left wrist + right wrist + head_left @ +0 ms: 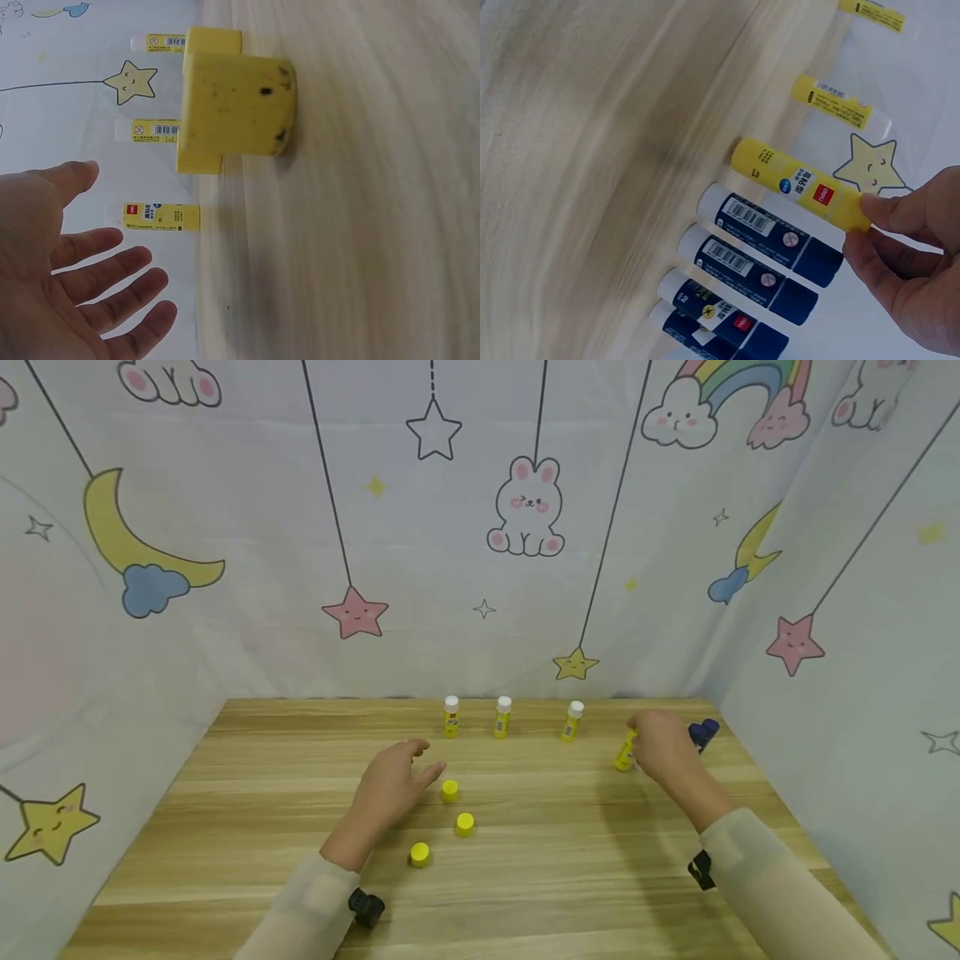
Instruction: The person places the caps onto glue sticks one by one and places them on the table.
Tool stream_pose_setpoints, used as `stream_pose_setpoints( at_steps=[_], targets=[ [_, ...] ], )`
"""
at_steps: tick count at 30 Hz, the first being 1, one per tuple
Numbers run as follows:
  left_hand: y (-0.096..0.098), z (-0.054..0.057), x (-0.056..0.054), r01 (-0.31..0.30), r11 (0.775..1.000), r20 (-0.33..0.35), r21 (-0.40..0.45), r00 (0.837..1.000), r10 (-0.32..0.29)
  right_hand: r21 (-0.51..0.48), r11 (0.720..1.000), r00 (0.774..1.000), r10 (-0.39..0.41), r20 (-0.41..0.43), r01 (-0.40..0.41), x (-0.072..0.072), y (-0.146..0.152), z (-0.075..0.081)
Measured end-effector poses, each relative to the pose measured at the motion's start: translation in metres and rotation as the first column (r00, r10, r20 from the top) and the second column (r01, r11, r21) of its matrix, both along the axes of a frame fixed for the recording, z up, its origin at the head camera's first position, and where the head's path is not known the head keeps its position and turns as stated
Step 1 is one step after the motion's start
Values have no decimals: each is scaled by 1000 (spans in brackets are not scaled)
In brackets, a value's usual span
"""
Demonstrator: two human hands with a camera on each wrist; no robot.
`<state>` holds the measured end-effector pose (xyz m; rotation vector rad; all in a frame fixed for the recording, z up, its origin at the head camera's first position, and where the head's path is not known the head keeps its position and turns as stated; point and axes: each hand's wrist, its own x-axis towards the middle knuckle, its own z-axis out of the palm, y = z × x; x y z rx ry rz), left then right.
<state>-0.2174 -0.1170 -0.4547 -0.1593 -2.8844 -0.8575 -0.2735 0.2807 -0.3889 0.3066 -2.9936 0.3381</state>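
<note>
My right hand (663, 747) pinches the top end of a yellow glue stick (799, 184) between thumb and fingers. That stick's lower end is at or close to the tabletop; I cannot tell if it touches. Beside it stand several navy glue sticks (754, 262) with white bottoms, mostly hidden by the hand in the head view. My left hand (386, 785) holds nothing, its fingers spread and relaxed. Close to it are three loose yellow caps (450, 791), and one cap (240, 105) looms large in the left wrist view.
Three yellow glue sticks with white tops, one of them a glue stick (502, 718) in the middle, stand apart along the back of the wooden table (300, 735). A white cloth (435, 543) printed with cartoons hangs behind and at both sides.
</note>
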Motion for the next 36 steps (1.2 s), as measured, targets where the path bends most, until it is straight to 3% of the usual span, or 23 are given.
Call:
stream_pose_setpoints(
  at_steps=[11,16,24,27,33,36],
  targets=[
    [4,-3,-10,-41,995,54,87,998,37,68,998,999,1,-38,1,-1,1,-8],
    [9,-1,-19,-66,984,114,167,992,47,69,998,999,15,-46,-12,-1,0,-9],
    [15,-2,-41,-146,938,231,315,970,73,68,998,998,14,-69,-9,-2,1,-17],
    [18,-6,-51,-184,911,265,369,960,87,69,998,998,5,-62,-1,1,0,-16],
    [26,-9,-67,-202,841,238,502,967,91,11,999,990,49,-130,-48,19,-11,-7],
    [26,-9,-74,-216,831,219,513,969,116,-35,997,991,59,-121,-64,31,-24,-3]
  ],
)
